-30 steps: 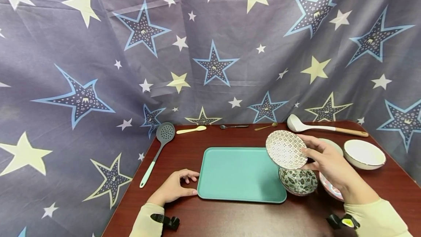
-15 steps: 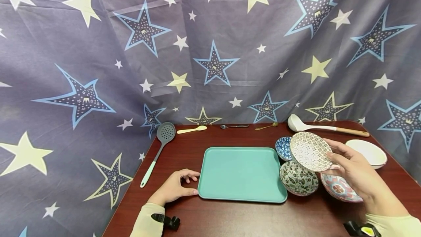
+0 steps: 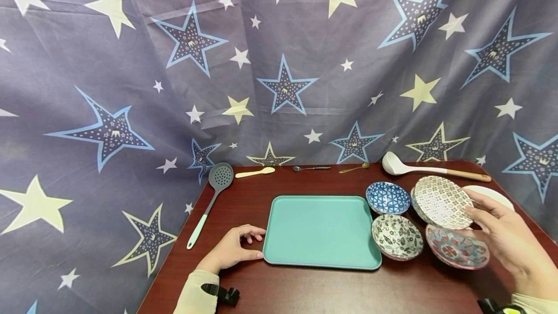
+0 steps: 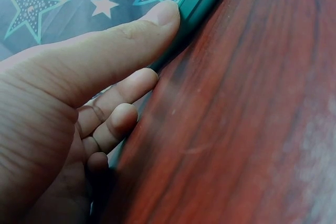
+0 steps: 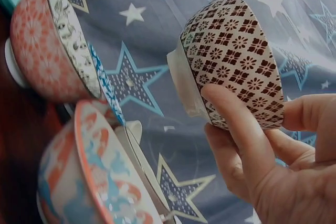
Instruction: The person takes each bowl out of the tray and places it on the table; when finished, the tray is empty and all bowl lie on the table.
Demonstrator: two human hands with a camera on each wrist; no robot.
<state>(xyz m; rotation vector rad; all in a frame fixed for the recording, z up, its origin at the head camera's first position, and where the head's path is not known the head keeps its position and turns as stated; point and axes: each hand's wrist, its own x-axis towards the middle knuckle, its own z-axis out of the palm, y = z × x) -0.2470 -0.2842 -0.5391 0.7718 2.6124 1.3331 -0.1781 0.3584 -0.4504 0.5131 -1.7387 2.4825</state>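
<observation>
My right hand [image 3: 503,231] grips a bowl [image 3: 441,201] with a brown-and-white pattern by its right side, holding it tilted above the right part of the table. In the right wrist view, the outside of this bowl [image 5: 236,61] shows dark flower motifs and a white foot, with fingers around its side and base. Below and around it are a blue patterned bowl [image 3: 387,197], a green leaf-patterned bowl [image 3: 396,237] and a red-and-blue flowered bowl [image 3: 457,248]. My left hand [image 3: 235,248] rests by the left edge of a teal tray [image 3: 322,231], its thumb touching the rim.
A white bowl [image 3: 490,193] is partly hidden behind the right hand. Along the back lie a white ladle [image 3: 394,164] with a wooden handle, a yellow spoon [image 3: 255,172] and two small spoons. A grey slotted turner [image 3: 220,177] lies at left. A starry curtain hangs behind.
My right hand has carried the patterned bowl rightward, away from the tray's right end, uncovering the blue bowl and the flowered bowl. The left hand has stayed at the tray.
</observation>
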